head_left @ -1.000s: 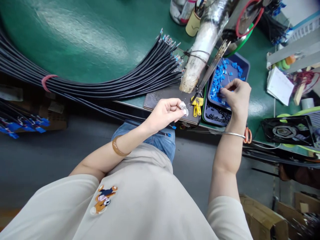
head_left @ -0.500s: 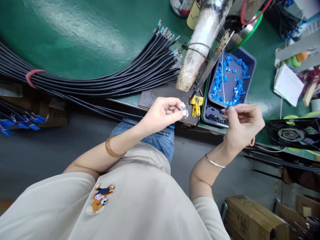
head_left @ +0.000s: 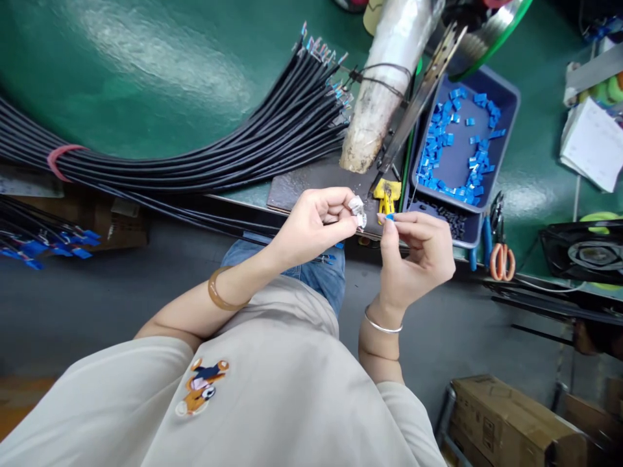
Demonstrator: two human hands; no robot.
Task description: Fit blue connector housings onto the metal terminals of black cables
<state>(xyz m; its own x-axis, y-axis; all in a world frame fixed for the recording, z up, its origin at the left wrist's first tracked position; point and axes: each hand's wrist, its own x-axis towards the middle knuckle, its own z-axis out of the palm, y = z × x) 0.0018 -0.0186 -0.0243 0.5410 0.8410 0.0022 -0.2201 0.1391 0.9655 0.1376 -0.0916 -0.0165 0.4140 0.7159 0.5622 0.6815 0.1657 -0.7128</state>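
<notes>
My left hand (head_left: 324, 220) is closed in a pinch at the bench edge, with white wrapping (head_left: 357, 209) on its fingertips. Whatever lies inside that pinch is hidden. Just to the right, my right hand (head_left: 416, 253) grips a small blue connector (head_left: 390, 217) between thumb and fingers, a short gap from the left fingertips. Behind the hands, a yellow clip-like tool (head_left: 387, 193) lies on a dark board (head_left: 296, 188). Black cables (head_left: 233, 155) with stripped, coloured wire ends fan out on the bench to the left.
A grey-blue tray (head_left: 506, 97) of blue connectors stands right, over another bin (head_left: 467, 227) with small black pieces. A wrapped tube (head_left: 372, 97) and metal arm (head_left: 423, 97) reach over the bench. Orange-handled scissors (head_left: 502, 261) and a black fan (head_left: 584, 253) are further right.
My right hand has moved left from the trays towards my left hand, and a blue connector now shows in its fingers. My left hand has stayed nearly still. The view has shifted slightly.
</notes>
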